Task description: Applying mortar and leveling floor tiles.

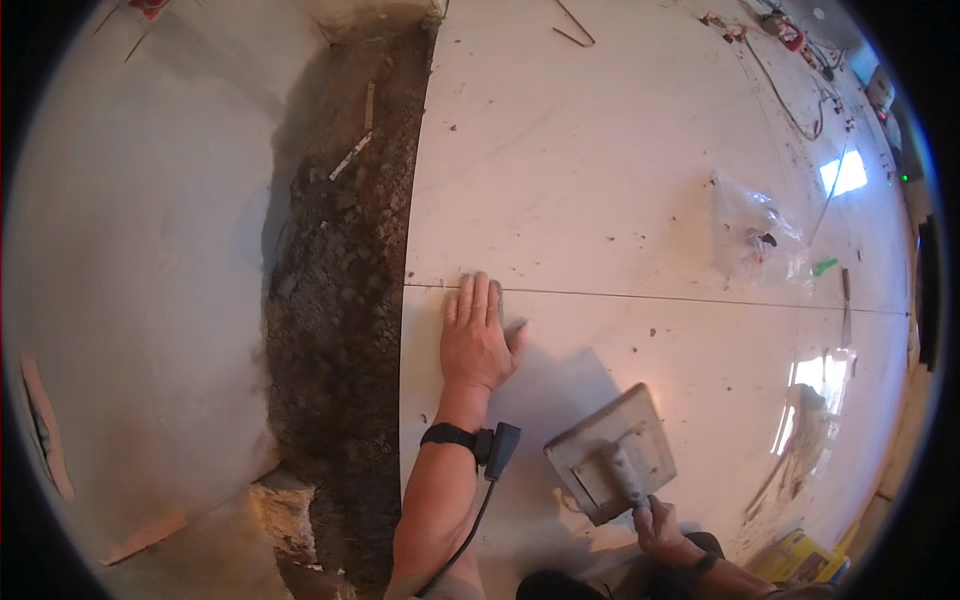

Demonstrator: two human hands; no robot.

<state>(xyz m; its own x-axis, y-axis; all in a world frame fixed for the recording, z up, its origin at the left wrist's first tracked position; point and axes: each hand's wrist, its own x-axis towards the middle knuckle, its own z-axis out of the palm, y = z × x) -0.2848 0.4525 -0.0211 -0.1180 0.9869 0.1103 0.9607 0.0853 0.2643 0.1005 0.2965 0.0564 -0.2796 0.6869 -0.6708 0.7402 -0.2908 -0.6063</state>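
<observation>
- Laying left hand [476, 342] flat, palm down, grasping nothing, on near pale slab [710, 365]; fingertips at thin joint [650, 296] with far pale slab [560, 150].
- Gripping square-plated tool [594, 470] by its handle in right hand [662, 528], fingers wrapped round; holding it over near pale slab, to the right of left forearm.
- Judging as done: two slabs down, edge to edge, meeting along a narrow, fairly even joint.
- Judging as left: dark rough strip [335, 330] beside the slabs' left edges, uncovered, running up to pale wall [150, 220]. Cannot confirm from this view a level finish across the joint.
- Judging surface cleaning as outstanding too: crumbs scattered over both slabs.
- Describing tool: squarish plate, dull grey-beige, stained, darker along the rim; stubby grey handle. Tilted; cannot tell contact or gap between lower edge and slab.
- Describing slabs: pale, smooth, glossy enough to mirror bright patches toward the right.
- Noting on far pale slab, toward the right: clear plastic bag [738, 228] and small green piece [825, 267] just beside it.
</observation>
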